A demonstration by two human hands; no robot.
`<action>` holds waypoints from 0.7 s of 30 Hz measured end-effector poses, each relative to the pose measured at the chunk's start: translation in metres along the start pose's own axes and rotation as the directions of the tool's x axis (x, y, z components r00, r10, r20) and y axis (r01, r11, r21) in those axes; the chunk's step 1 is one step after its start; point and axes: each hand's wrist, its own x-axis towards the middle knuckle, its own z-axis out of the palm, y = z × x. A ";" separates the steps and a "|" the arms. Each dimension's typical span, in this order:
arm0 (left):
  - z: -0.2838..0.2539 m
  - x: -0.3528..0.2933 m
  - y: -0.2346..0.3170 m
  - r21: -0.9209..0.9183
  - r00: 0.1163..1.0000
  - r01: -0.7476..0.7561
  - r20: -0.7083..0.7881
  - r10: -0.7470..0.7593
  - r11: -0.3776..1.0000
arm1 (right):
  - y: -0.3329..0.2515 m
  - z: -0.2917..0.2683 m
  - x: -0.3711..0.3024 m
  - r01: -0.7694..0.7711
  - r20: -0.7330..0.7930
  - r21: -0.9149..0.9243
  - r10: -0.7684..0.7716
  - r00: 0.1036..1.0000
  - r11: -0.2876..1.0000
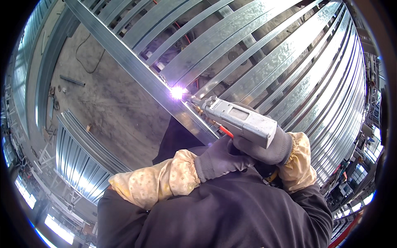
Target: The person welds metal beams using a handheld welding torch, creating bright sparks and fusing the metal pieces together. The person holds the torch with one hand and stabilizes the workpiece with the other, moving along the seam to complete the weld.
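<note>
A grey-white boxy welding gun (242, 120) points to the upper left, its nozzle close to a glaring violet-white weld spot (178, 93). That spot sits where a galvanized steel rail (124, 51) meets the end of a cross slat (198, 68). My right hand (273, 149), in a grey glove, is closed around the gun from behind and below. Pressed up beside it, my left hand (221, 159), also gloved, is closed at the gun's underside; its fingertips are partly hidden. A short orange-red tube (225, 131) runs under the gun's front.
Long parallel galvanized slats (297, 53) fill the upper right. At the lower left lies a stack of metal profiles (78, 161). More long beams (51, 70) stand at the far left. A loose cable (89, 70) and a short bar (72, 80) lie on the dusty floor.
</note>
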 end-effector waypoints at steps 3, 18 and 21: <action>-0.005 0.000 -0.006 0.000 0.999 0.040 0.031 -0.040 0.999 | 0.001 -0.001 0.001 -0.012 0.037 -0.008 0.012 0.999 1.000; 0.001 -0.001 0.000 -0.030 0.994 -0.089 0.063 0.091 0.996 | 0.005 0.003 0.000 0.046 -0.018 -0.071 -0.048 0.999 0.996; 0.002 0.000 -0.004 -0.014 0.992 -0.122 0.040 0.123 0.992 | 0.006 0.002 -0.001 0.059 -0.017 -0.085 -0.060 0.998 0.995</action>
